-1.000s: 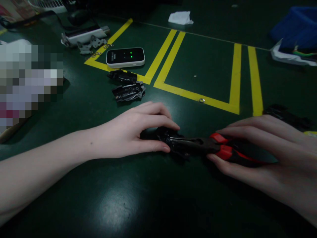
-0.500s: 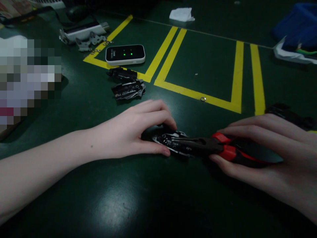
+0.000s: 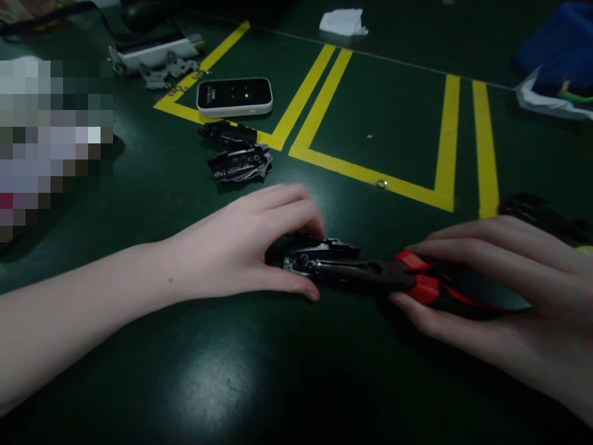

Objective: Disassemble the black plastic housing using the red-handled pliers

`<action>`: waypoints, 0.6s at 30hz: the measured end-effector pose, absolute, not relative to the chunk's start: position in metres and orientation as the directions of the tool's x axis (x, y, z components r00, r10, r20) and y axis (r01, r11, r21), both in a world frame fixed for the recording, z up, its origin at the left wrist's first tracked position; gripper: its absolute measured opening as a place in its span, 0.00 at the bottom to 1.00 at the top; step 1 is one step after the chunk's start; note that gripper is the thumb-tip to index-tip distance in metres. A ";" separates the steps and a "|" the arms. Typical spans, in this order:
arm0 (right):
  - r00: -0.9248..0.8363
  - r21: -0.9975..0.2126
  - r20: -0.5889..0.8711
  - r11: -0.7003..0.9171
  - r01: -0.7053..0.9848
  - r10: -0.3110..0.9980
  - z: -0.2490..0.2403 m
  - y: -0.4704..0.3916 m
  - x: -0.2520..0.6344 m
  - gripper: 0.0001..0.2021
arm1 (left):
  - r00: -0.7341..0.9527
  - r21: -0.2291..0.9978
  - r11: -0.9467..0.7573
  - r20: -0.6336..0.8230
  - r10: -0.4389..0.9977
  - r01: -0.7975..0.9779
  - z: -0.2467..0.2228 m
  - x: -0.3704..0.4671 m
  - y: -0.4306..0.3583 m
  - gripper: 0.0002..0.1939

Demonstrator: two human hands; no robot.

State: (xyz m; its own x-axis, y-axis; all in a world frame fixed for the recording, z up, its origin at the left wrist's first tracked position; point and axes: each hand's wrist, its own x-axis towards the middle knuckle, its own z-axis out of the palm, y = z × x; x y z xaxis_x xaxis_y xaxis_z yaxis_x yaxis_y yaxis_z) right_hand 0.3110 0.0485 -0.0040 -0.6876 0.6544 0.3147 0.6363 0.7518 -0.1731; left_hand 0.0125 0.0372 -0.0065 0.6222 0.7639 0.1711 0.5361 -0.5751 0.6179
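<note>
My left hand [image 3: 264, 247] grips the left end of a black and silver metal part [image 3: 336, 248] between thumb and fingers, low over the green table. My right hand [image 3: 500, 278] is wrapped round the handles of red and black pliers [image 3: 419, 278]. The long dark jaws of the pliers point left and lie along the near side of the part. Whether the jaw tips clamp anything is too dark to tell.
Two similar black parts [image 3: 241, 164] lie behind my left hand, near a white device [image 3: 235, 97]. Small rings, one ring [image 3: 382, 184] on yellow tape, metal brackets [image 3: 169, 69], white tissue [image 3: 343, 22], a blue bin [image 3: 558, 46] and a dark part [image 3: 537, 213] surround the hands.
The metal part has turned in my left fingers, its right end now lying behind the plier jaws. The pliers have shifted slightly left. Both hands keep their grip.
</note>
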 end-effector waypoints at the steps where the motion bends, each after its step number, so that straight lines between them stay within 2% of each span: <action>1: -0.690 -0.167 0.310 0.752 0.638 0.654 -0.003 0.049 0.311 0.17 | 0.622 0.616 -0.575 0.171 0.764 0.538 -0.007 0.013 0.037 0.22; 7: -0.700 -0.144 0.338 0.769 0.622 0.629 -0.001 0.052 0.312 0.16 | 0.619 0.606 -0.582 0.182 0.764 0.541 -0.007 0.013 0.039 0.22; 13: -0.679 -0.159 0.321 0.745 0.648 0.660 -0.001 0.050 0.311 0.17 | 0.614 0.609 -0.580 0.185 0.768 0.541 -0.008 0.013 0.038 0.21; 18: -0.715 -0.086 0.344 0.778 0.622 0.609 0.002 0.062 0.325 0.19 | 0.621 0.617 -0.574 0.170 0.765 0.538 -0.007 0.013 0.038 0.20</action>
State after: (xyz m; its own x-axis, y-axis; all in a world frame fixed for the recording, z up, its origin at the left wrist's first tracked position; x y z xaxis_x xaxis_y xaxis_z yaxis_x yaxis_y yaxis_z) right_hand 0.3247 0.0625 0.0019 -0.7146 0.6090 0.3442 0.6220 0.7783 -0.0856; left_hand 0.0131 0.0383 -0.0074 0.6211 0.7651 0.1697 0.5383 -0.5739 0.6172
